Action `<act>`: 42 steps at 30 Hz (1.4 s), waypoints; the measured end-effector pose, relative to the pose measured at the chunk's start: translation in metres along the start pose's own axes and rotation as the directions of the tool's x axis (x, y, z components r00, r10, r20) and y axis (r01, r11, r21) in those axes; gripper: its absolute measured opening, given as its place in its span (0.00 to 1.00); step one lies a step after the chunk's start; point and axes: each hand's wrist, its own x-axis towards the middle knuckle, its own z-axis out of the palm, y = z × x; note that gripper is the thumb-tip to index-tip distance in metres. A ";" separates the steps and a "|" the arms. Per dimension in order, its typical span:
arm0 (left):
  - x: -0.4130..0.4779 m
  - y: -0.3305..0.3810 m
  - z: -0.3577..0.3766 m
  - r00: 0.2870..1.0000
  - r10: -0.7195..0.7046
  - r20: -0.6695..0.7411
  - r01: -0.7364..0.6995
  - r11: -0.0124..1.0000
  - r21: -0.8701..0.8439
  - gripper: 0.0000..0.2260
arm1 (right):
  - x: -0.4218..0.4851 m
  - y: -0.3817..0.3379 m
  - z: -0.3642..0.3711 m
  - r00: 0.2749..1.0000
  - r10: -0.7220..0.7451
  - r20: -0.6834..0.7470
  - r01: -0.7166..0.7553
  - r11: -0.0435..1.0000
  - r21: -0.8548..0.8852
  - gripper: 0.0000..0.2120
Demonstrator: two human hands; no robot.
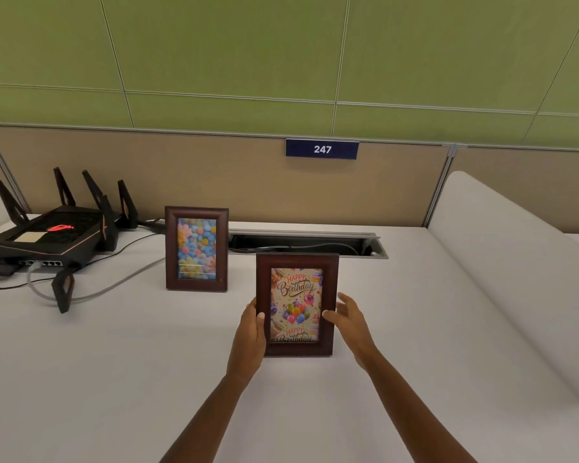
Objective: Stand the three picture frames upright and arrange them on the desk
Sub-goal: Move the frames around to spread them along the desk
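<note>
Two dark wooden picture frames stand upright on the white desk [114,362]. The flower-picture frame [196,248] is at the back, left of centre. The "Happy Birthday" frame [297,304] stands nearer to me, in the middle. My left hand [249,332] grips its left edge, thumb on the front of the frame. My right hand [350,320] is at its right edge with the fingers spread, the thumb touching the frame's side. A third frame is not in view.
A black router [47,235] with upright antennas and several cables sits at the back left. An open cable tray [308,243] runs along the back of the desk behind the frames. A white padded divider [502,262] borders the right side. A beige partition carries a "247" label [322,149].
</note>
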 end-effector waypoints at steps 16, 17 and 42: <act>0.009 -0.009 -0.004 1.000 -0.009 0.029 0.005 0.994 0.109 0.17 | 0.025 0.011 0.005 0.910 0.090 0.405 -0.202 0.948 0.244 0.17; 0.010 -0.008 -0.003 1.000 -0.005 0.029 0.002 0.995 0.104 0.16 | 0.026 0.011 0.003 0.910 0.086 0.406 -0.203 0.946 0.253 0.17; 0.063 0.083 0.144 0.952 0.008 0.307 0.030 0.992 -0.121 0.16 | 0.076 0.030 -0.152 0.983 -0.008 0.183 -0.086 0.863 0.499 0.22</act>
